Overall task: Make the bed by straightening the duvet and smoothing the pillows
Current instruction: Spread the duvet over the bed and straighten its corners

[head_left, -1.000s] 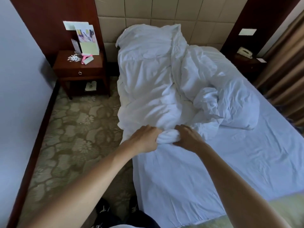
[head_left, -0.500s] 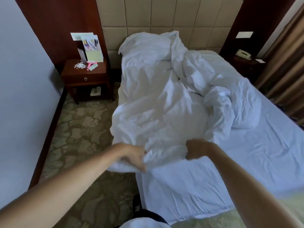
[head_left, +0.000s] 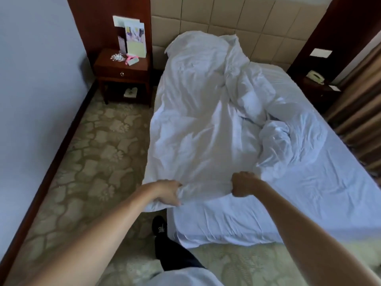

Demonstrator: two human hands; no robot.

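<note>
A crumpled white duvet (head_left: 206, 120) lies along the left half of the bed (head_left: 309, 203), bunched into a heap toward the right middle. My left hand (head_left: 167, 193) grips the duvet's near edge at its left corner, which hangs over the bed's side. About a forearm's length to the right, my right hand (head_left: 244, 183) grips the same edge in a fist. The edge is stretched between both hands above the bare sheet. No pillow shows; the duvet covers the head of the bed.
A wooden nightstand (head_left: 122, 69) with cards and small items stands left of the headboard (head_left: 237, 19). Another stand with a telephone (head_left: 315, 77) is at the right, beside brown curtains (head_left: 358, 104). Patterned carpet (head_left: 86, 162) runs along the bed's left; my leg and shoe (head_left: 159, 226) are by the bed corner.
My hands, close together on a bunched duvet end a second ago, have moved apart and back toward me, spreading the edge and drawing the duvet down the bed.
</note>
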